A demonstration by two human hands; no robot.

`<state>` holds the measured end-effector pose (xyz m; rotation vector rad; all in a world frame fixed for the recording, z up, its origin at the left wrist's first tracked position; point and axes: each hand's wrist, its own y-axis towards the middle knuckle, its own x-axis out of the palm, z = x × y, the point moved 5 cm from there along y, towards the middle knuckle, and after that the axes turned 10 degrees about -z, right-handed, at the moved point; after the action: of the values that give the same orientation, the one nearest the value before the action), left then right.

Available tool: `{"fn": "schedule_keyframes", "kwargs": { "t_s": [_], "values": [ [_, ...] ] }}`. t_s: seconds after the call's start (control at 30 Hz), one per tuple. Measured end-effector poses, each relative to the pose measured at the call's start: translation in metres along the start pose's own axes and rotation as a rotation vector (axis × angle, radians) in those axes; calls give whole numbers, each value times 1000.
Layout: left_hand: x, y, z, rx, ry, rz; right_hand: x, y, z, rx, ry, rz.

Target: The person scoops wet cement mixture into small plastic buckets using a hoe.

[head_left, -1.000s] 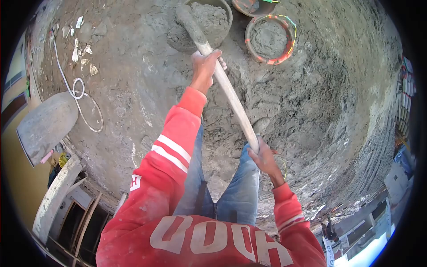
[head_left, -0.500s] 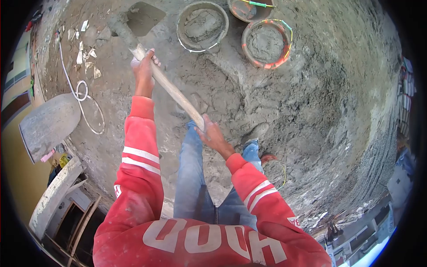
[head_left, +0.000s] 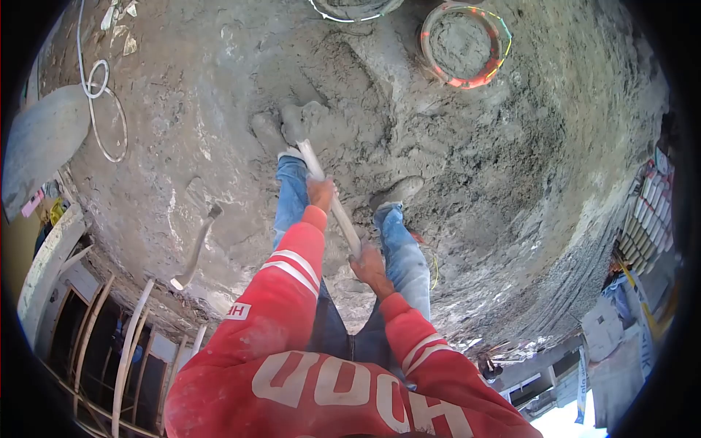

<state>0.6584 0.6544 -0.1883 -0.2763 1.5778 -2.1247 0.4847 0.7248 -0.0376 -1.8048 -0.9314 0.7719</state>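
Observation:
My left hand (head_left: 320, 194) is wrapped round the middle of the pale wooden handle of a hoe (head_left: 339, 219). Lower down, close to my legs, my right hand (head_left: 367, 263) grips the handle's near end. The hoe's head, smeared grey, sits in the wet mortar (head_left: 343, 95) by my left foot, and its blade is mostly hidden. A mortar-covered shoe (head_left: 398, 191) on my right foot stands in the mix.
A mortar-filled bucket (head_left: 461, 45) with an orange rim stands ahead; another bucket (head_left: 354, 10) is cut off at the top. Left lie a white hose (head_left: 104, 120), a grey sheet-like piece (head_left: 45, 139) and a curved-handled tool (head_left: 196, 252). Stacked pieces (head_left: 648, 219) are at right.
The hoe has been drawn back from the far left toward my feet, both hands still on it. My left hand has come closer to my body. The view has tilted down.

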Motion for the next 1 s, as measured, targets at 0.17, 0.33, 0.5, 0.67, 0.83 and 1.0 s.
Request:
{"fn": "schedule_keyframes", "kwargs": {
  "t_s": [0.17, 0.33, 0.5, 0.67, 0.83, 1.0],
  "values": [
    [-12, -51, 38, 141, -105, -4, -1, -13, -3, 35, 3, -7],
    [-46, 9, 223, 602, -17, 26, -56, 116, -135, -366, -37, 159],
    [-35, 79, 234, 463, 283, 129, -68, 149, -162, -268, 29, 138],
    [45, 14, 105, 283, 521, 139, -24, 77, -28, -59, 102, 75],
    [83, 11, -43, 273, 746, 87, 16, 10, 62, 110, 159, 89],
    [84, 8, -95, -33, 821, -152, 43, -18, 62, 144, 209, 225]
  ]
}}
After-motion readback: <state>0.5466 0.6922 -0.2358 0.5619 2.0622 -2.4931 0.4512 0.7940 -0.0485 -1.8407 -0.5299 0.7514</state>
